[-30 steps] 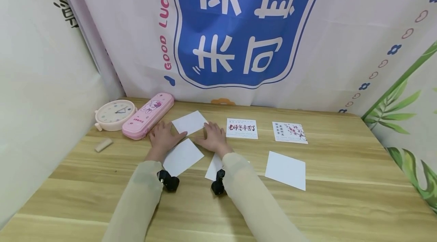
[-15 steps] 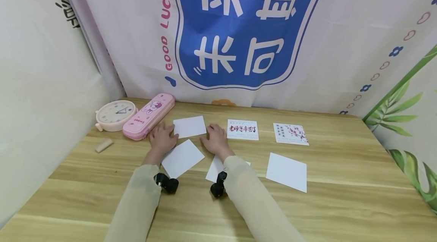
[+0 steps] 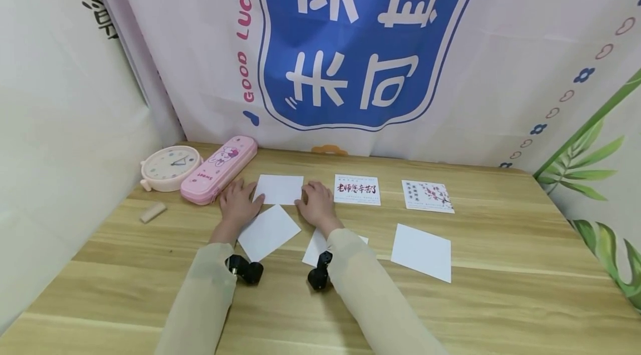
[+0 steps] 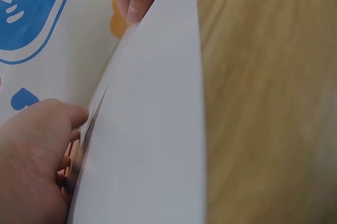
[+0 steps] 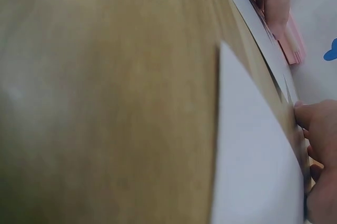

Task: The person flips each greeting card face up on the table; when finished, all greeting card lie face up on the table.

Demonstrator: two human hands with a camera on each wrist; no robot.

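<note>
Plain white card (image 3: 280,190), pink cartoon-printed pencil case (image 3: 218,171), cream sleeves (image 3: 200,294), brown wood-grained table (image 3: 501,310).

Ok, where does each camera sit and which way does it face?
Head: worn on the head, facing forward and down at the table; left hand, right hand, sleeves show.
Left wrist: on that wrist, looking across a white card toward the backdrop; left hand at left, right hand at top.
Right wrist: on that wrist, looking across the table and another white card; right hand at right, left hand at top.
Wrist views share both hands.

The backdrop (image 3: 345,54) reads "GOOD LUCK" and "未来可期", the pink case (image 3: 218,169) "Sweet", one card (image 3: 358,190) "老师您辛苦了".
</note>
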